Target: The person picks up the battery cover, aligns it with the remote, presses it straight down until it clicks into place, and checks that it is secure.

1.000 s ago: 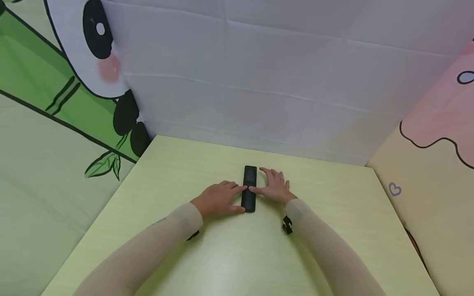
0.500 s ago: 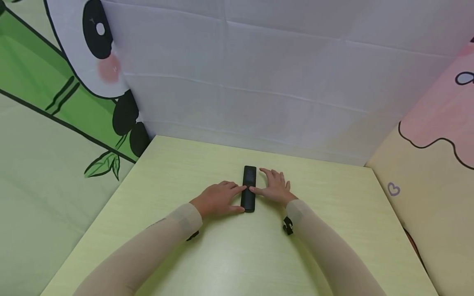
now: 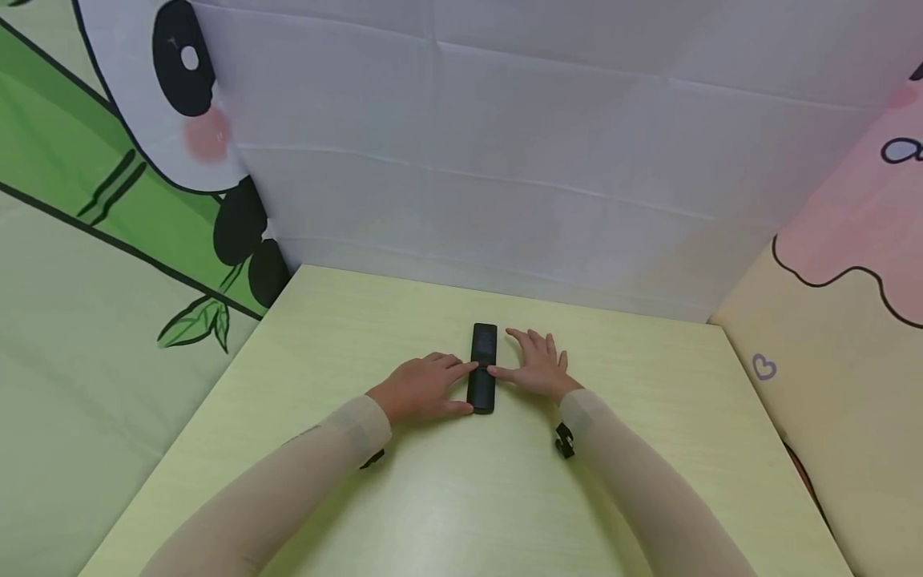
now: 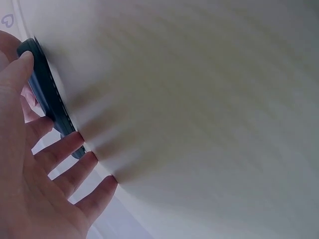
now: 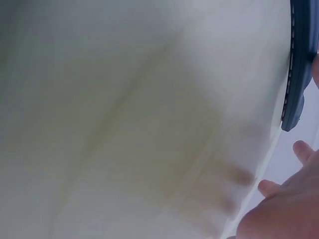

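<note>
A slim black remote control lies lengthwise on the pale yellow table, a seam across its middle and a faint rectangle on its far half. My left hand touches it from the left: index fingertip by the seam, thumb at the near end. In the left wrist view, the other left fingers are spread with their tips by the tabletop. From the right, my right hand rests its thumb tip by the seam, its other fingers spread apart beside the remote. Dark side slots of the remote show in the right wrist view.
The table meets a white cloth wall at the back. Printed cloth with green bamboo hangs on the left, and a pink and cream panel on the right. Dark straps show at both wrists.
The head view has shifted very slightly. My right hand has eased a little to the right, its thumb tip now nearer the remote's right edge. The left hand keeps its place on the remote.
</note>
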A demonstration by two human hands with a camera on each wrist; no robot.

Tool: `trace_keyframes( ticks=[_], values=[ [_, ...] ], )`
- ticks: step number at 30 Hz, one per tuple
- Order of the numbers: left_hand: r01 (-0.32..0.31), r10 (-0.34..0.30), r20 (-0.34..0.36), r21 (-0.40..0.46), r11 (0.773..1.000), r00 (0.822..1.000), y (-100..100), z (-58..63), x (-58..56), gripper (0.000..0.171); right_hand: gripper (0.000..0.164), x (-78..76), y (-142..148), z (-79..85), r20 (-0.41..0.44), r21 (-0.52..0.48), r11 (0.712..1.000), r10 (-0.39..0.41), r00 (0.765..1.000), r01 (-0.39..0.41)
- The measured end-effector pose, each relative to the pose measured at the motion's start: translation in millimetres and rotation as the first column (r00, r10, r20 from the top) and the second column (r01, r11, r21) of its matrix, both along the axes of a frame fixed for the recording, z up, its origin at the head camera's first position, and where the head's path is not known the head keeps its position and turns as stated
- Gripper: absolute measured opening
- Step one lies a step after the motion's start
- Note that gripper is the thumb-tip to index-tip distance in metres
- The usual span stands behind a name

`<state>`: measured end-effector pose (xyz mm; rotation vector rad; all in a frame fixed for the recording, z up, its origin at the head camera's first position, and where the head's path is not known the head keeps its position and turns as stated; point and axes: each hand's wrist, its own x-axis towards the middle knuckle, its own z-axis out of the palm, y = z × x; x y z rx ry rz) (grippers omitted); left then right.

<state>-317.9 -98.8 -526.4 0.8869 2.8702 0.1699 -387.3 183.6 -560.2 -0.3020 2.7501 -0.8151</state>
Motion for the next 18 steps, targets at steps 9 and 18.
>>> trace_keyframes(
  ticks=[9, 18],
  values=[
    [0.006, -0.006, -0.02, -0.002, 1.0, 1.0, -6, 2.3, 0.0, 0.087, 0.108, 0.0, 8, -3.3, -0.024, 0.03, 0.998, 0.047, 0.999, -0.046],
    [-0.034, 0.034, -0.017, -0.015, 0.999, 0.999, -18, 7.3, -7.5, 0.097, 0.111, 13.3, 11, 14.3, -0.092, 0.067, 0.991, 0.125, 0.988, -0.119]
  ],
)
